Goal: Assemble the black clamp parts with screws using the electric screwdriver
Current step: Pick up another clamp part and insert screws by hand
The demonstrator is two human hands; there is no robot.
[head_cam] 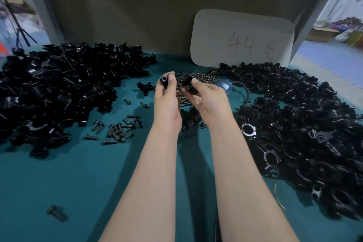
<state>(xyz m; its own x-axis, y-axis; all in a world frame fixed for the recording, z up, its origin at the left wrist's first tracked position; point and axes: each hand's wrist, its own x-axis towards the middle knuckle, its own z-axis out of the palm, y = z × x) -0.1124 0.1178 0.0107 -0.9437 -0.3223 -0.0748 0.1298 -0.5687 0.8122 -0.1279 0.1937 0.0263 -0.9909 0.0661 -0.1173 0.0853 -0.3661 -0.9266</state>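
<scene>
A factory assembly bench (78, 182): black clamp parts (59, 84) heaped outside the left hand (167, 102) and right hand (208, 100), loose screws (117, 129) lower left, numbered card (241, 39) beyond.

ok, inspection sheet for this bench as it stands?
surface: teal table, heaps on both sides.
job's things: left heap and right heap of black clamp parts; screw pile behind the hands; loose bolts in front of the left heap; blue tool, likely the screwdriver, lying by the screw pile.
clutter: stray bolt alone at front left.
grippers: left hand grips a black part; right hand pinches a second part.
cables: black cable loops from the blue tool.
surroundings: card marked 44 leaning on the back panel; tripod far left.
</scene>
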